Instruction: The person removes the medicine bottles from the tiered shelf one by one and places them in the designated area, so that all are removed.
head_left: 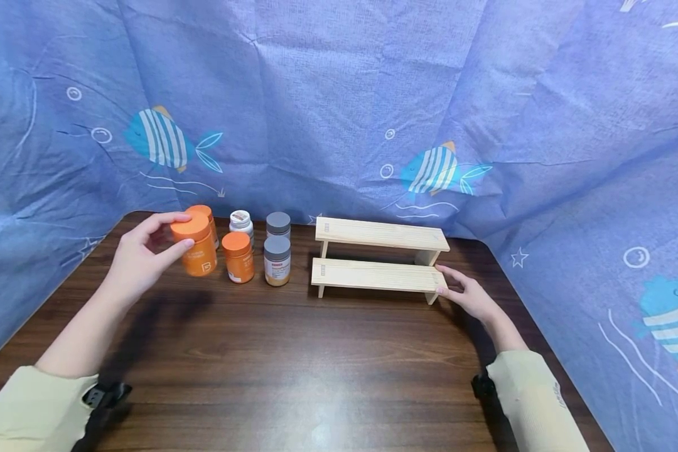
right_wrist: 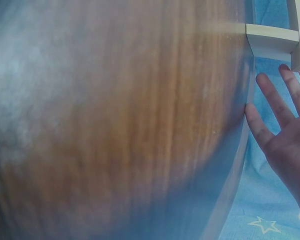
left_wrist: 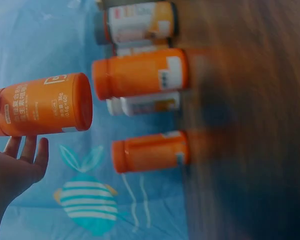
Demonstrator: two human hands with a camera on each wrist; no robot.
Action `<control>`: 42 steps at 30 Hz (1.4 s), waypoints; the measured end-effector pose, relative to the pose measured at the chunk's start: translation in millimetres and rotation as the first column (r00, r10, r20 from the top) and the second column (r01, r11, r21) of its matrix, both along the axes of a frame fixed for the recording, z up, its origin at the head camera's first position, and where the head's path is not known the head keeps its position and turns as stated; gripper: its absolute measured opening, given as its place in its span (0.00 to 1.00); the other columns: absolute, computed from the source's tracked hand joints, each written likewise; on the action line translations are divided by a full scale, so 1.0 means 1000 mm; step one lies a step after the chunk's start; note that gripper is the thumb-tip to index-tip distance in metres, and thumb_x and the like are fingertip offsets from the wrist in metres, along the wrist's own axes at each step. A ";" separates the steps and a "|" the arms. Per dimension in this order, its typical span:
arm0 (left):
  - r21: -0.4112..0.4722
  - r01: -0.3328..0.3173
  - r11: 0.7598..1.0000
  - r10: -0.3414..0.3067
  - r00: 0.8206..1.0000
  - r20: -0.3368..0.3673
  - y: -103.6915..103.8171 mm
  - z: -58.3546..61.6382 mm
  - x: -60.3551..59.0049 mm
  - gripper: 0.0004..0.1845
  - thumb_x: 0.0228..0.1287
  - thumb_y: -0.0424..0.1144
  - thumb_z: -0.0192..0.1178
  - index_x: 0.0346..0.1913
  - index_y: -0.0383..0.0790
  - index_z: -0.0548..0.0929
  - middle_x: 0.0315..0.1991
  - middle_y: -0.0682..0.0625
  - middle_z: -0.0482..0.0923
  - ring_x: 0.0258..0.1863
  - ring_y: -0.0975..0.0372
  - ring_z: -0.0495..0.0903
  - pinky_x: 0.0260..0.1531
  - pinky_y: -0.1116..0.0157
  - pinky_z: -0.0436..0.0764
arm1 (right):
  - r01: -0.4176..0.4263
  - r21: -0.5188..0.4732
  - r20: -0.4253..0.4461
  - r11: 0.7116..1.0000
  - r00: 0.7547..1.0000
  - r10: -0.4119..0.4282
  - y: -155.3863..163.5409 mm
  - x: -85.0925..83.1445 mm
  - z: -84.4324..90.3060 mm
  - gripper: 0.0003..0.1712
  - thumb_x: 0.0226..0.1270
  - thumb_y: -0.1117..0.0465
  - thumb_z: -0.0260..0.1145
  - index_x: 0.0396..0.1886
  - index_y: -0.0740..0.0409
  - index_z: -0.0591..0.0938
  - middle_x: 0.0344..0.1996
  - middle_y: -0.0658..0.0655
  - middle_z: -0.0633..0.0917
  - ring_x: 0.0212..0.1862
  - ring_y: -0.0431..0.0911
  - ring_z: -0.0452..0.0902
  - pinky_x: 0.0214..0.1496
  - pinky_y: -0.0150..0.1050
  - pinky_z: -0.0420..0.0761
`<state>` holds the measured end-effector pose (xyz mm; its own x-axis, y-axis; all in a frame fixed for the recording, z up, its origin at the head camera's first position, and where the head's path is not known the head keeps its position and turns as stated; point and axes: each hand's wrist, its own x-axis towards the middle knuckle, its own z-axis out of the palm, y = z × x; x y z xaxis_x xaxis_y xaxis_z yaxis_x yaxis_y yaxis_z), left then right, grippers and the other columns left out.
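My left hand point(head_left: 141, 251) grips an orange supplement bottle point(head_left: 201, 254) near its lid, thumb at the front and fingers behind. In the left wrist view, this held bottle point(left_wrist: 45, 105) is apart from the tabletop. Another orange bottle point(head_left: 203, 209) stands partly hidden behind it. My right hand point(head_left: 470, 296) holds the right end of a two-step wooden shelf point(head_left: 378, 275), thumb at the lower step's front edge and a finger at the back. The right wrist view shows the other fingers point(right_wrist: 272, 97) spread out beside the shelf's end.
Right of the held bottle stand a white bottle point(head_left: 241, 221), an orange bottle point(head_left: 238, 257) and two grey-lidded bottles, one front point(head_left: 277, 262) and one behind point(head_left: 278, 223). A blue fish-print cloth point(head_left: 328, 94) hangs along the dark wooden table's point(head_left: 294, 364) back and sides.
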<state>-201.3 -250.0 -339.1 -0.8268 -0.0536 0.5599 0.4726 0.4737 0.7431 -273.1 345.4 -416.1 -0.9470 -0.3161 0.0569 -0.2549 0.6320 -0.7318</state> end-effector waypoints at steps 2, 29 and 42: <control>-0.013 -0.003 1.000 0.003 1.000 0.003 -0.005 -0.005 -0.003 0.22 0.55 0.27 0.66 0.55 0.35 0.78 0.42 0.69 0.77 0.39 0.74 0.76 0.40 0.83 0.73 | -0.001 0.002 0.003 1.000 1.000 0.001 0.001 -0.001 -0.001 0.35 0.65 0.62 0.63 0.69 0.65 0.63 0.61 0.71 0.71 0.58 0.63 0.71 0.54 0.44 0.73; -0.213 -0.078 0.974 0.118 0.976 0.182 -0.043 -0.058 -0.044 0.21 0.59 0.42 0.65 0.54 0.39 0.77 0.53 0.41 0.77 0.45 0.77 0.69 0.42 0.83 0.67 | 0.011 -0.002 -0.025 1.000 1.000 -0.011 0.015 -0.015 -0.020 0.35 0.65 0.56 0.65 0.70 0.57 0.64 0.61 0.67 0.73 0.56 0.57 0.73 0.50 0.28 0.72; -0.241 -0.034 0.970 0.095 0.964 0.248 -0.048 -0.060 -0.050 0.22 0.62 0.42 0.63 0.55 0.34 0.73 0.54 0.37 0.73 0.51 0.45 0.73 0.47 0.56 0.74 | 0.014 0.027 -0.018 1.000 1.000 -0.014 0.016 -0.017 -0.021 0.36 0.65 0.54 0.64 0.70 0.56 0.64 0.61 0.67 0.73 0.58 0.57 0.72 0.58 0.49 0.71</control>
<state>-251.0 -297.8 -398.8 -0.9428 -0.0052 0.3334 0.2439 0.6711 0.7001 -290.2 361.3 -437.3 -0.9503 -0.3044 0.0652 -0.2587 0.6553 -0.7097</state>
